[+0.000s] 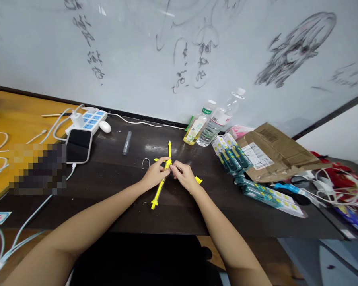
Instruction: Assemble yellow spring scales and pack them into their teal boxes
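Note:
My left hand (pixel 155 174) is closed around the upper part of a slim yellow plastic device with a clear tube-like body (pixel 158 194). The device lies slantwise, its wide yellow end toward me and a thin yellow rod (pixel 170 150) pointing away. Against its yellow collar, my right hand (pixel 184 174) is pinched on something small and thin, mostly hidden by the fingers. Another yellow piece (pixel 198 180) shows beside my right wrist. Just left of my left fingertips are a small yellow part (pixel 156 160) and a bent U-shaped wire (pixel 145 163).
A clear tube (pixel 127 143) lies at back left, near a phone (pixel 79 146) and a power strip (pixel 92 121). Bottles (pixel 197 129) stand at the whiteboard's foot. Green-and-white packages (pixel 231 153), a cardboard parcel (pixel 274 147) and tangled cables (pixel 331 186) crowd the right.

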The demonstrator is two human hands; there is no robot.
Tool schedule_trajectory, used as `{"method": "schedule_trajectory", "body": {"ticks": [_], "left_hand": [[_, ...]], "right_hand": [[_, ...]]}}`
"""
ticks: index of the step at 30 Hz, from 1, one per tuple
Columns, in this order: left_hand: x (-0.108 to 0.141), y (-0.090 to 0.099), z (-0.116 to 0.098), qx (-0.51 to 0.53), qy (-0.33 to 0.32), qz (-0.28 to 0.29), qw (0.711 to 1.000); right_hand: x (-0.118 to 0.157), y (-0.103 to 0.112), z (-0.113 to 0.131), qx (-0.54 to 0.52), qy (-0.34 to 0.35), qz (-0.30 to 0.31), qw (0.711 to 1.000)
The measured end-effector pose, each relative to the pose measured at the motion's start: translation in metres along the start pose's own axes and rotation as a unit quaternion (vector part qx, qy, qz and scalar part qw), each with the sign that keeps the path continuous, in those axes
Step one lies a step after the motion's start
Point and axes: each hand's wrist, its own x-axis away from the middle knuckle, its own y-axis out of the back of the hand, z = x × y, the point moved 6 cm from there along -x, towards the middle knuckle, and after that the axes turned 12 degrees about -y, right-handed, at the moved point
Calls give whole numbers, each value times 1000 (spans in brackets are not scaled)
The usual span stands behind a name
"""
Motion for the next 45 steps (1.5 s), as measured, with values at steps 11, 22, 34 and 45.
{"method": "schedule_trajectory", "body": {"ticks": [11,22,34,45], "left_hand": [[0,1,-7,-23,-4,27,999],[1,2,-15,-68,4,56,996],[3,-21,14,168,122,36,978],[4,-10,11,56,75,23,995]], "right_hand": [[-2,2,-4,33,14,-1,999],[-3,-5,-9,12,7,7,1000],[-8,-9,-11,-1,-44,23,999],[-12,-17,-8,-5,-30,37,999]]}}
